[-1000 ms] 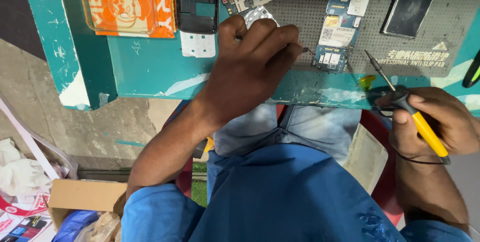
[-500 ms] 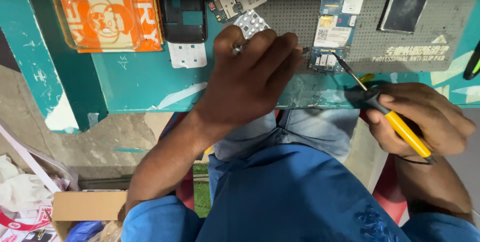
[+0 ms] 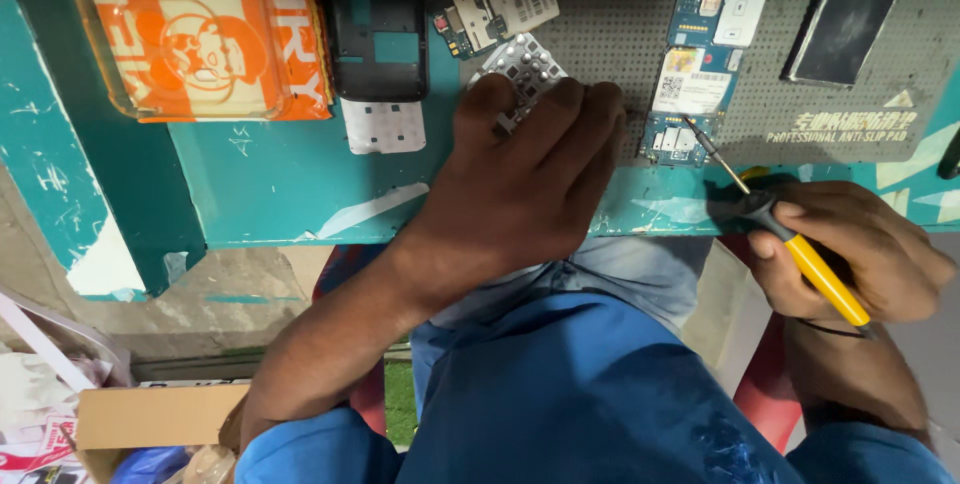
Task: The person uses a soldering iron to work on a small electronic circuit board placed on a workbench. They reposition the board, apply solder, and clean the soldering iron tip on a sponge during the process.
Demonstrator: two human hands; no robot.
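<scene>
Your right hand has brought the yellow-handled screwdriver in: a second ago its tip hung clear of the work, now it sits on the lower edge of the blue circuit board, upper right of frame. Fingers are closed tight round the handle, so that grip is solid. Your left hand has barely shifted; it's pressed flat at centre frame on the grey anti-slip mat, fingertips over the silver keypad sheet. I can't tell whether it pinches the sheet or just pins it down. The black phone frame and orange box in the upper left are unchanged. Reads as tool contact made, board work starting.
</scene>
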